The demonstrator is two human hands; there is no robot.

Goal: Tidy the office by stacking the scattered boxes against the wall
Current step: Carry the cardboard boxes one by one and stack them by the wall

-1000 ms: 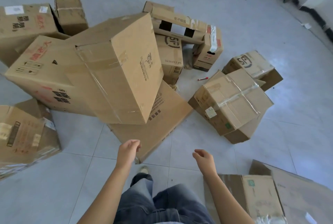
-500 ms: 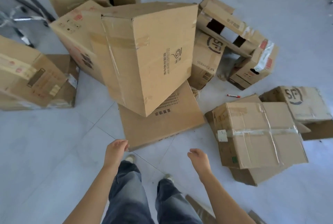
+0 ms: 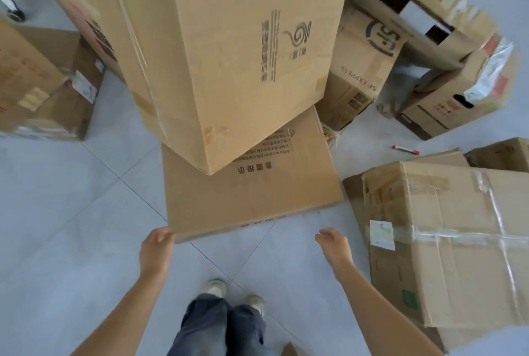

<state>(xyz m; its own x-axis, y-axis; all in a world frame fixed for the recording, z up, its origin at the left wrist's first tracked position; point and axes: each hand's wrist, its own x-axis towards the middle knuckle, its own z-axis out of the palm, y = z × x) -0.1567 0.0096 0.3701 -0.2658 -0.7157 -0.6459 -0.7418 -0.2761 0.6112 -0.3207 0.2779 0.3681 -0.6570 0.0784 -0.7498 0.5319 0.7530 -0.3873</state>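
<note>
Pale grey floor tiles (image 3: 71, 212) run under everything, and cardboard is strewn all across them. Both my hands are empty. My left hand (image 3: 157, 246) has its fingers loosely curled right at the near corner of a flattened box (image 3: 257, 201) lying on the floor; I cannot tell whether they touch the cardboard. My right hand (image 3: 333, 244) hangs over bare tile with relaxed, half-bent fingers, holding nothing.

Straight ahead of both hands a big box (image 3: 229, 54) stands tilted, its lowest corner resting on the flattened box and pinning it down. Behind it, beyond my left hand, a second large box with red print (image 3: 97, 37) leans close against it. Further out to the left of my left hand sits a taped box (image 3: 37, 83) with a torn label, and past that a chair wheel (image 3: 13, 11).

Just beside my right hand, on its outer side, lies a large box bound with clear tape (image 3: 446, 241). Ahead of that hand a red marker (image 3: 405, 150) lies on the tile, and beyond it are an SF Express box (image 3: 363, 66), a box with cut-out holes (image 3: 423, 11) resting on top, and a carton with a hand slot (image 3: 458, 97).

Below my hands are my shoes (image 3: 214, 288) and jeans (image 3: 217, 327).
</note>
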